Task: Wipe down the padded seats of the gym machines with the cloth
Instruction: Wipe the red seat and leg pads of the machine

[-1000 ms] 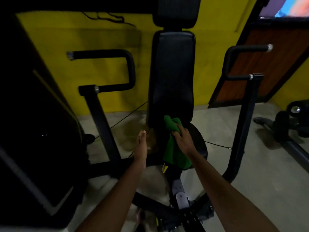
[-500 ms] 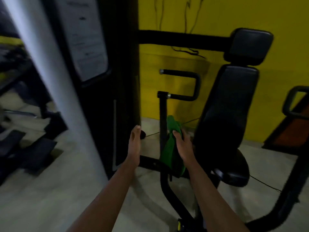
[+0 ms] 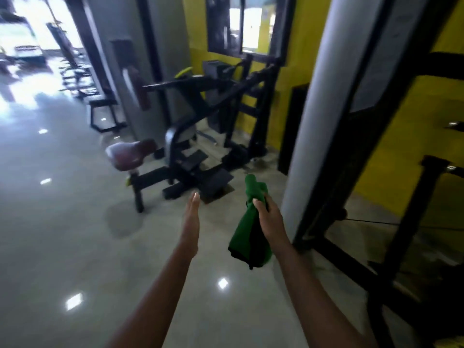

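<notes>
My right hand [image 3: 270, 218] grips a green cloth [image 3: 247, 232], which hangs from my fist over the floor. My left hand [image 3: 191, 219] is held out flat beside it, fingers straight, holding nothing. Ahead to the left stands a gym machine [image 3: 198, 126] with a dark red padded seat [image 3: 130, 154] on a black post. Both hands are well short of that seat.
A grey pillar [image 3: 324, 101] and the black frame [image 3: 371, 136] of the machine I was at stand close on my right. Yellow walls run behind. The glossy grey floor [image 3: 62, 222] opens wide to the left, with benches [image 3: 105, 114] further back.
The view has swung left, away from the black padded seat and backrest. The cloth has left that seat and now hangs in my right hand. A different machine with a red seat has come into view.
</notes>
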`<state>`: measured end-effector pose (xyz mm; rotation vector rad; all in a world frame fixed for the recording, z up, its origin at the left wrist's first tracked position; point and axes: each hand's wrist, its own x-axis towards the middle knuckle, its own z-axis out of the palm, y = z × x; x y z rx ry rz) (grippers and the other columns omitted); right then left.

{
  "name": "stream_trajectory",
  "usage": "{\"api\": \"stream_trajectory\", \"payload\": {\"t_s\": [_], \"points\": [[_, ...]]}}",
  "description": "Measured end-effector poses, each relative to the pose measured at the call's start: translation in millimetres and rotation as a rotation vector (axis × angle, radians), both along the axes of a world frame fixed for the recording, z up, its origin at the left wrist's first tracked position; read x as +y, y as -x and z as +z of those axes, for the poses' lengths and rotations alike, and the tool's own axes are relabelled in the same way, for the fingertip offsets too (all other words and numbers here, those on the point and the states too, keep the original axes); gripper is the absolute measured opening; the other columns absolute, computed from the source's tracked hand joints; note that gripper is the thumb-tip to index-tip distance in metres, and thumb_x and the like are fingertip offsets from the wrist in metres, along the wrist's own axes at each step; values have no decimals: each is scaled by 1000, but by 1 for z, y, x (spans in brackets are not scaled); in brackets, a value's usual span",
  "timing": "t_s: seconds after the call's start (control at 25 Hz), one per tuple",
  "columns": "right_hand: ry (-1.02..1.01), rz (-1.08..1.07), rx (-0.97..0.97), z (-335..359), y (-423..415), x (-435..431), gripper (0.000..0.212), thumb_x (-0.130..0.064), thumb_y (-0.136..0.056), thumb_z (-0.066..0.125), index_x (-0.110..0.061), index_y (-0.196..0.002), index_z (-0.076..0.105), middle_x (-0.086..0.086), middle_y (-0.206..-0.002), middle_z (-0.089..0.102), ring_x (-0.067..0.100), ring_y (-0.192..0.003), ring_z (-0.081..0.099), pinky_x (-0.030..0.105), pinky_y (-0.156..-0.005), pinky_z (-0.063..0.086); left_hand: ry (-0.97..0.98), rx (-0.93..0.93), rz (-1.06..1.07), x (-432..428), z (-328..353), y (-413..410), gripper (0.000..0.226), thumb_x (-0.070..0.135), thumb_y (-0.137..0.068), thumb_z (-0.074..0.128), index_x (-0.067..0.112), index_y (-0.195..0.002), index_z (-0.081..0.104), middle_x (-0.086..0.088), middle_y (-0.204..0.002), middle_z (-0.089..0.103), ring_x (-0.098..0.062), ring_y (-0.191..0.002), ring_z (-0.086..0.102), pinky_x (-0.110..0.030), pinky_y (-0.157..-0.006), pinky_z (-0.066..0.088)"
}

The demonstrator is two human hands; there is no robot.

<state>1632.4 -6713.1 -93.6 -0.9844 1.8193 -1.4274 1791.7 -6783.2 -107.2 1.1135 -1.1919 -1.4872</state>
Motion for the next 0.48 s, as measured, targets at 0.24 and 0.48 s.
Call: {"api": "stream_trajectory", "payload": {"t_s": [0.24,0.48], "points": [[-24,244,-31,5,-146,-92,60,-50,-77,47,-21,-130,51,12,-121,56,28,-108,55,42,-94,46,2,38,240,-52,2,-152,50,43,-99,31,22,-145,32,3,-150,34,-14,-140,27,-30,-111,16],[40,376,-56,-3,-236,-224,36,-31,-93,50,-21,-128,52,12,-119,56,25,-107,55,36,-91,44,27,26,370,-166,-5,-243,51,40,-99,35,17,-144,33,-2,-151,34,-17,-139,30,-36,-116,19]]}}
